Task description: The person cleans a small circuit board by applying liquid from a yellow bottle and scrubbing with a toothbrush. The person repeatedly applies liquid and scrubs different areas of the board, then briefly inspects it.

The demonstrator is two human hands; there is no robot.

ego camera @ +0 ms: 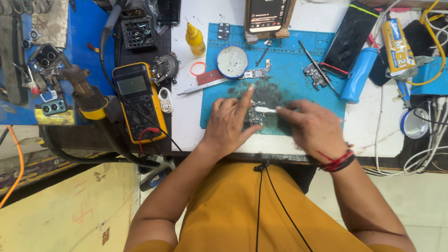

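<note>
A small circuit board (255, 115) lies on the blue mat (298, 93) near the front edge of the bench (373, 126), directly before the person. The left hand (231, 123) rests flat on the mat with its fingers spread over the board's left side, seemingly to pin it so that it cannot slide; the hand is pressing rather than closed around anything. The right hand (313, 128) grips a white brush (266, 109) between its fingertips, the brush head lying over the top of the board just beside the left fingers. The mat around the board is darkened, as if soiled by work there.

Other tools are set out around the mat's margins. Tweezers (203, 87) lie at its left edge; a round white tin (232, 61) stands toward the back edge, with a yellow bottle (195, 39) just off the mat's back left corner. A second board (315, 76) and a blue cylinder (358, 74) lie toward the right. A yellow multimeter (138, 101) sits left of the mat, its leads trailing off the front edge.
</note>
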